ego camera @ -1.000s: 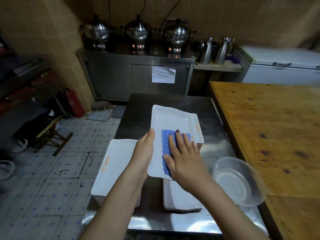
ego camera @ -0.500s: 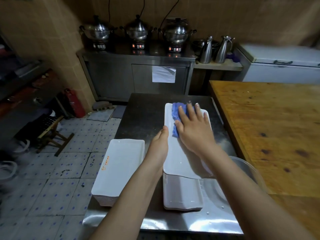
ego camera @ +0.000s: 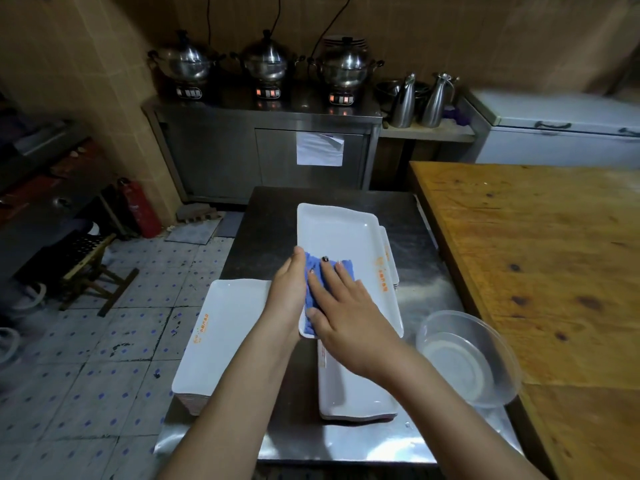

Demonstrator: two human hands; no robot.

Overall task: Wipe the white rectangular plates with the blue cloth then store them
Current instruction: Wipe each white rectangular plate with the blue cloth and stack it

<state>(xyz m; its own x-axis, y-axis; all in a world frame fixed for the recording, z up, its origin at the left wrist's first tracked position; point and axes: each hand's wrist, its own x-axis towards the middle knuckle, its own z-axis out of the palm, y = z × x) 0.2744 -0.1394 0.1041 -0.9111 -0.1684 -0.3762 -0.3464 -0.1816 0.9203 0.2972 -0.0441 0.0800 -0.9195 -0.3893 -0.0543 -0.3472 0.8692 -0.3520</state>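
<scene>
A white rectangular plate (ego camera: 343,244) is held above the steel table, over other plates. My left hand (ego camera: 287,292) grips its left edge, thumb on top. My right hand (ego camera: 341,304) lies flat with straight fingers on the blue cloth (ego camera: 313,271), pressing it onto the near-left part of the plate. Under this plate lies a second stack of white plates (ego camera: 349,389) near me, and more plates (ego camera: 389,258) peek out at its right edge. A separate stack of white plates (ego camera: 221,334) sits at the table's left front.
A clear plastic bowl (ego camera: 467,355) stands on the steel table (ego camera: 277,216) at the right, beside a wooden table (ego camera: 540,258). Behind are a steel cabinet with three pots (ego camera: 266,64), two jugs (ego camera: 401,98) and a white chest freezer (ego camera: 561,133). Tiled floor lies to the left.
My right hand slid the cloth from the plate's far end back toward me, to its near-left part. The plate has turned slightly, and my left hand stays on its left edge.
</scene>
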